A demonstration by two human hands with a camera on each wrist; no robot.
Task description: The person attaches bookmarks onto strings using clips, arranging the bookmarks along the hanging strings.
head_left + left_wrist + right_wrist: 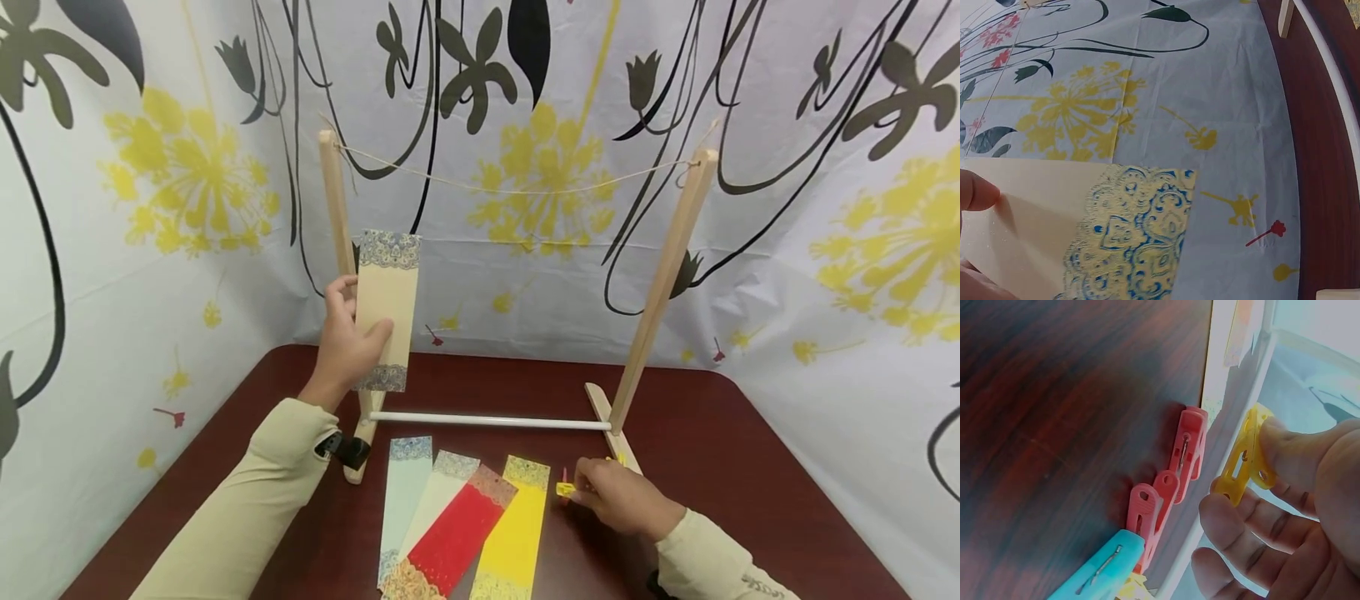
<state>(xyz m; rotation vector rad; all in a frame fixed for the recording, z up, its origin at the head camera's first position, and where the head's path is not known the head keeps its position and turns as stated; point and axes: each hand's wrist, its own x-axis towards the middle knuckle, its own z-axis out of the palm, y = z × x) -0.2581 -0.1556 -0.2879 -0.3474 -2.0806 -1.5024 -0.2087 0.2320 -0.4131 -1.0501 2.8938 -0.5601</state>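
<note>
My left hand [348, 342] holds up a cream card [386, 300] with blue lace-patterned ends, thumb across its front, beside the left post of a wooden stand. In the left wrist view, the card's patterned end and the thumb [977, 190] pressed on it show. My right hand [626, 500] is low over the table near the stand's right foot. It pinches a yellow clothespin [1244, 456] between thumb and fingers. On the table close by lie red clothespins [1188, 447] and a turquoise clothespin [1100, 565].
The stand has a left post [335, 192], a right post [660, 292], a white crossbar [487, 422] and a sagging string [525, 192]. Before it lie a pale blue card [405, 492], a whitish card [431, 496], a red card [457, 533] and a yellow card [513, 525].
</note>
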